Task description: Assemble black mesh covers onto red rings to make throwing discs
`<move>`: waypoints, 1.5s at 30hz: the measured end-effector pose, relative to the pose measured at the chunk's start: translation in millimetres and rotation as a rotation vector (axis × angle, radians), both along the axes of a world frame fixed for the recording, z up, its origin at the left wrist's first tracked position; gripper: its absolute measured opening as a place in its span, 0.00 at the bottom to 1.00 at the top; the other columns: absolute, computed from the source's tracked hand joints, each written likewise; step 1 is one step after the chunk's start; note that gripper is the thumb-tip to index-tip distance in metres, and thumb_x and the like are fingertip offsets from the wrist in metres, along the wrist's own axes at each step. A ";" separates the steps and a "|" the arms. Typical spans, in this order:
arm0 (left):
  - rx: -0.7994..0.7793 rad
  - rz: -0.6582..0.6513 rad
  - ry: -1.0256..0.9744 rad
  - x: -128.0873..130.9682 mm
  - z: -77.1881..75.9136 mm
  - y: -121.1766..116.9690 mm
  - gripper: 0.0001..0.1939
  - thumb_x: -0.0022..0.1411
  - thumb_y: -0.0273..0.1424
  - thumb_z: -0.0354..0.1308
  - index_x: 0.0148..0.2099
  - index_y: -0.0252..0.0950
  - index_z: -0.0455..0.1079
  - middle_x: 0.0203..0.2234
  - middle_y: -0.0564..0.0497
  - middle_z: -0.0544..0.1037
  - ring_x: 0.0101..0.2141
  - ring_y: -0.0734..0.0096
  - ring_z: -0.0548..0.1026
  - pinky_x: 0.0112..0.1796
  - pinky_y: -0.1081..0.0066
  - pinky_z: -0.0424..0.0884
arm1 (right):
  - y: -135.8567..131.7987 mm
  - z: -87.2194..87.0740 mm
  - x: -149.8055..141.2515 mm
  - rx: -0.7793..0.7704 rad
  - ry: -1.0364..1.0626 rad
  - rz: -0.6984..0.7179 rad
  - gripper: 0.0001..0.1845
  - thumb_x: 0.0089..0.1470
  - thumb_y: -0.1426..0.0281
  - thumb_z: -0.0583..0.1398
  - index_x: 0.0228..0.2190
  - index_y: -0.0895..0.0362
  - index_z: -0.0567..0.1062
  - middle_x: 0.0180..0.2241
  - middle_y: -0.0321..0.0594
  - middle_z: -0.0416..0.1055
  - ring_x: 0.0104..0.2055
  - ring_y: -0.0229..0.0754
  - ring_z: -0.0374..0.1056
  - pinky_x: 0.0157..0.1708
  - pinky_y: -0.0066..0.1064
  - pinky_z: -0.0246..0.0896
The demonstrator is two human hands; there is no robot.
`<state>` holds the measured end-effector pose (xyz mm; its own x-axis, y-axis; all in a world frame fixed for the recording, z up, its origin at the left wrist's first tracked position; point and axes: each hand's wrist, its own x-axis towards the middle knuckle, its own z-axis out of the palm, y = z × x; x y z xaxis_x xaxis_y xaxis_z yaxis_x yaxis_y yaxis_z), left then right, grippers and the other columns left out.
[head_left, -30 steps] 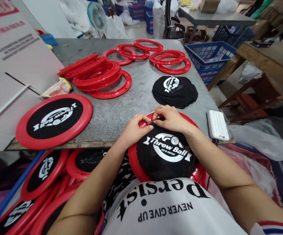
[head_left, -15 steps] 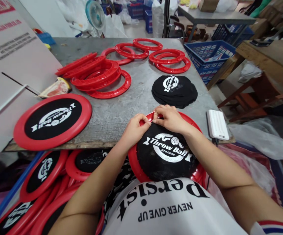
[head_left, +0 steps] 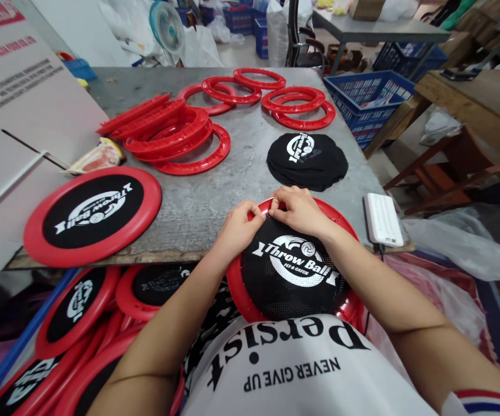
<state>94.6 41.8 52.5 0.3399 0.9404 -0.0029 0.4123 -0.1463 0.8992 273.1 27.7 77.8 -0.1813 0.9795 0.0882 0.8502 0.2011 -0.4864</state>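
A red plastic ring (head_left: 238, 284) leans between the table edge and my body, with a black mesh disc (head_left: 271, 289) printed "Throw Ball" lying across it. Both of my hands work at the far rim. My left hand (head_left: 242, 226) pinches the mesh edge at the upper left, thumb and fingers closed. Just beside it, my right hand (head_left: 297, 209) also pinches the mesh edge against the rim. What exactly lies between the fingertips is partly hidden. Beyond my hands rests a stack of black fabric discs (head_left: 306, 164). A finished-looking red and black disc (head_left: 94, 214) lies at the left.
Several red rings lie in a pile (head_left: 167, 138) and in loose groups (head_left: 293, 104) on the grey table (head_left: 198, 214). A white power bank (head_left: 382, 219) with a cable sits near the right edge. Below left, a blue-edged bin holds several red discs (head_left: 77, 306). Blue crates (head_left: 366, 95) stand beyond.
Almost nothing differs. Both hands stay pinched at the same spot on the rim, and the whole view has shifted very slightly.
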 end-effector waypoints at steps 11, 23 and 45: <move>0.063 0.006 0.181 0.2 5.3 -0.1 0.03 0.63 0.27 0.57 0.36 0.38 0.67 0.30 0.55 0.72 0.31 0.70 0.68 0.36 0.69 0.61 | 7.0 -3.3 2.6 -0.032 0.040 -0.004 0.03 0.58 0.71 0.61 0.31 0.55 0.75 0.40 0.38 0.79 0.44 0.47 0.71 0.45 0.39 0.56; -0.325 0.379 -0.430 -59.9 -11.3 32.2 0.11 0.49 0.27 0.57 0.38 0.38 0.65 0.23 0.57 0.72 0.22 0.74 0.71 0.26 0.74 0.70 | 21.9 15.9 29.6 0.045 0.614 -0.025 0.17 0.53 0.56 0.65 0.39 0.55 0.79 0.43 0.43 0.79 0.46 0.48 0.73 0.52 0.44 0.65; 0.414 0.427 0.420 -131.5 -73.1 28.2 0.19 0.65 0.41 0.48 0.46 0.35 0.72 0.49 0.38 0.78 0.53 0.49 0.73 0.58 0.51 0.63 | 9.6 -82.9 45.3 -0.047 0.952 -0.335 0.20 0.46 0.50 0.66 0.26 0.55 0.76 0.27 0.37 0.74 0.31 0.42 0.67 0.38 0.35 0.63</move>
<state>-36.9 70.0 -20.6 -0.0081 0.9432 0.3321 0.8079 -0.1895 0.5580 318.4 37.3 -5.1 0.2299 0.9731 0.0128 0.1139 -0.0138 -0.9934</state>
